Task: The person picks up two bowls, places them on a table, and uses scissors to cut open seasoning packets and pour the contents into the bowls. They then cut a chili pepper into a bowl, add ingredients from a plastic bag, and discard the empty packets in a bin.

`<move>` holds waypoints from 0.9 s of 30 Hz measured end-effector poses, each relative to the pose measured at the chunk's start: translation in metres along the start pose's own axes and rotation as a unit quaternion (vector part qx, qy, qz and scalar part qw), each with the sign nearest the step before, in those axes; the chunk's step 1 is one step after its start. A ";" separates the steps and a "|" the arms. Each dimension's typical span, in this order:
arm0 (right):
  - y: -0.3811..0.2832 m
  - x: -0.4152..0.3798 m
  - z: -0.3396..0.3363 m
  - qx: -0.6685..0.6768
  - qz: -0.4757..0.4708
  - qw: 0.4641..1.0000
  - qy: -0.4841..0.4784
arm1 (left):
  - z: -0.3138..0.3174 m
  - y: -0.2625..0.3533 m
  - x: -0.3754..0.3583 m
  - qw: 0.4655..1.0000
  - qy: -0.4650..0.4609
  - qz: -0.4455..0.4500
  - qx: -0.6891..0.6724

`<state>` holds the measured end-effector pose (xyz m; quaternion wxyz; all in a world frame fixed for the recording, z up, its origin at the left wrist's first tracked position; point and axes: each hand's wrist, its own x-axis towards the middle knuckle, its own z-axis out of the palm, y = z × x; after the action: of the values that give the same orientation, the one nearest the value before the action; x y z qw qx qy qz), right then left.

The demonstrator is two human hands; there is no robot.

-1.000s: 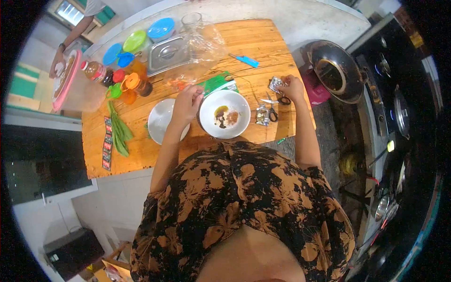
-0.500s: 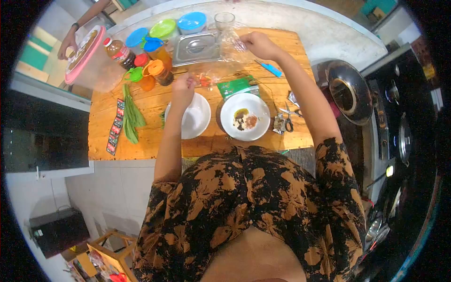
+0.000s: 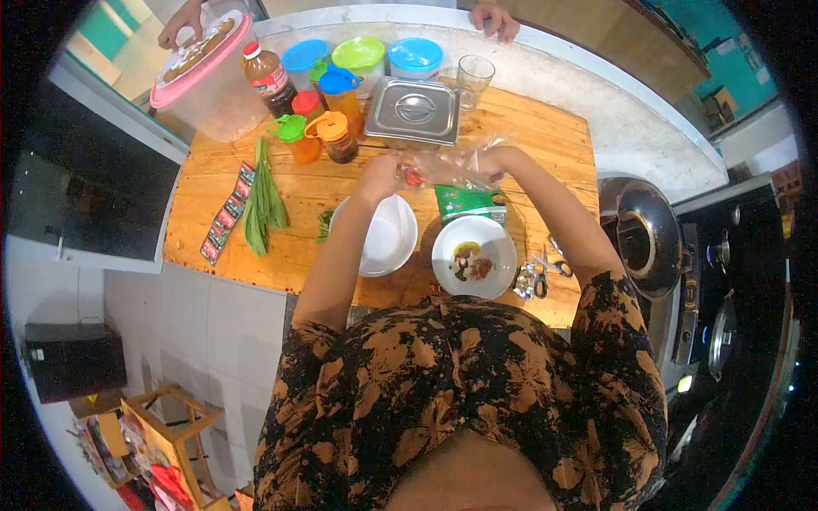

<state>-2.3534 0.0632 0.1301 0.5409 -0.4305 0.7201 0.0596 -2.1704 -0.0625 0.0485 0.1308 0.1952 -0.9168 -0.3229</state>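
A clear plastic bag stretches between the left hand and right hand, both pinched shut on it, forearms extended above the empty white bowl.

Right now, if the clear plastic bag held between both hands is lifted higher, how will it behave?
The clear plastic bag looks thin and crumpled, so it will probably flop and sag. It seems light, since the left hand and right hand hold it by fingertips. The film may slip.
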 end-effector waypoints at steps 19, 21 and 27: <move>0.017 0.066 0.037 0.459 -0.217 0.860 0.053 | 0.019 -0.017 0.012 0.996 -0.014 -0.030 0.087; 0.015 0.067 0.027 0.516 -0.194 0.833 0.032 | 0.019 -0.024 0.014 0.995 -0.010 -0.013 0.102; 0.003 0.051 0.031 0.394 -0.265 0.880 -0.013 | 0.016 -0.025 0.012 0.997 -0.018 -0.040 0.069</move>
<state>-2.3356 0.0537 0.0741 0.6704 -0.3557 0.5364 -0.3691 -2.1803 -0.0765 0.0217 0.0878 0.2345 -0.9304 -0.2677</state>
